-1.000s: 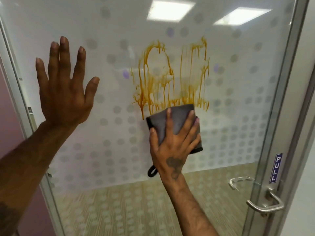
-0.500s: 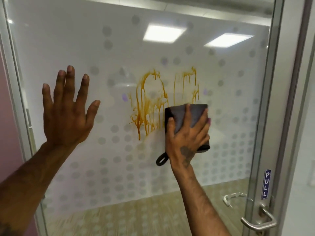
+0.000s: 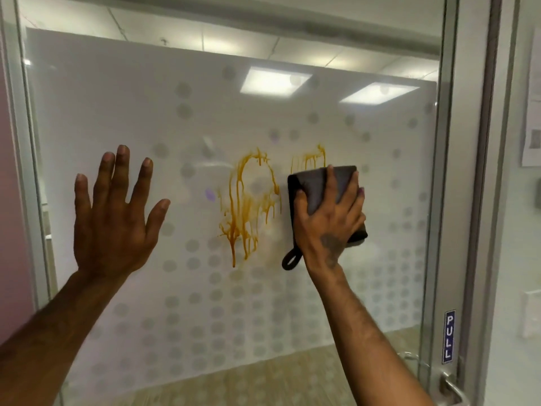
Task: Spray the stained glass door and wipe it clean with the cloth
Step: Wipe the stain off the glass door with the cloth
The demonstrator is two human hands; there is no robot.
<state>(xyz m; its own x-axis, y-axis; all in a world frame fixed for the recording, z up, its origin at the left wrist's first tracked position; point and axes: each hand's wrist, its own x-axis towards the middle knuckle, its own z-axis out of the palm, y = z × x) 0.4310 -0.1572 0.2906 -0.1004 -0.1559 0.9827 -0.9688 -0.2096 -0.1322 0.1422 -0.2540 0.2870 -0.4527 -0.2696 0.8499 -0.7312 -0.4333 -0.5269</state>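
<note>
- Orange-brown dripping stain (image 3: 248,206) sits mid-pane on the dotted frosted glass door (image 3: 292,303), between my hands.
- My right hand (image 3: 330,221) spreads its fingers flat over the folded dark grey cloth (image 3: 319,186), pinning it just right of the drips.
- My left hand (image 3: 112,215) braces, fingers splayed, holding nothing.
- I'd say firm, overlapping passes leftward, refolding to avoid smearing.

Both forearms are bare to the edge of the frame, with no sleeve, watch or ring showing. The right hand (image 3: 329,224) carries a dark tattoo on its back, a blurred shape running down toward the wrist, and one of its fingernails looks purple-tinted. The left hand (image 3: 112,221) has short, plain nails, and a faint dark marking shows low on the left forearm.
</note>
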